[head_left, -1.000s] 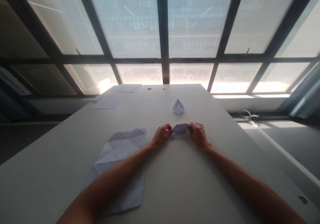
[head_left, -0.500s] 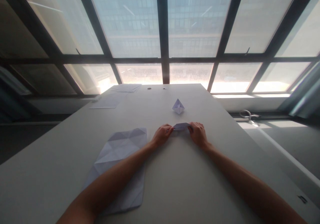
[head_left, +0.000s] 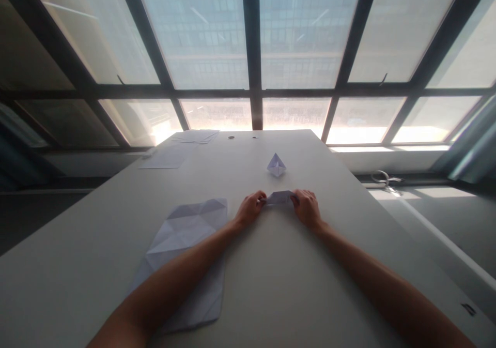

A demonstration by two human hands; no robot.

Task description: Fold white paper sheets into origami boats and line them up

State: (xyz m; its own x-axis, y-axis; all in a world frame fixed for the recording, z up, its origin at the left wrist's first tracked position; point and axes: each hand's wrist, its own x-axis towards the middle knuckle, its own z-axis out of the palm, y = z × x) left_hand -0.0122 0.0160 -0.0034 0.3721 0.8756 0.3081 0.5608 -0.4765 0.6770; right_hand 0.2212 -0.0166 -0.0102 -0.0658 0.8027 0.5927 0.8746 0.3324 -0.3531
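A small folded piece of white paper [head_left: 280, 197] is held just over the table between my two hands. My left hand [head_left: 251, 208] pinches its left end with thumb and fingers. At its right end, my right hand [head_left: 307, 206] is closed on the paper, fingers curled. Just beyond stands a folded paper boat [head_left: 276, 166] with a pointed top. A large creased sheet of paper [head_left: 186, 229] lies to the left, partly covered by my left forearm.
The white table [head_left: 310, 281] runs up to tall framed windows. Flat paper sheets [head_left: 165, 157] lie at its far left corner, and two small round objects, one a dark disc [head_left: 231, 137], sit at the far edge. A curtain [head_left: 475, 141] hangs at the right.
My left fingers have shifted slightly left along the folded paper, and more of its left part shows. My right hand has hardly moved.
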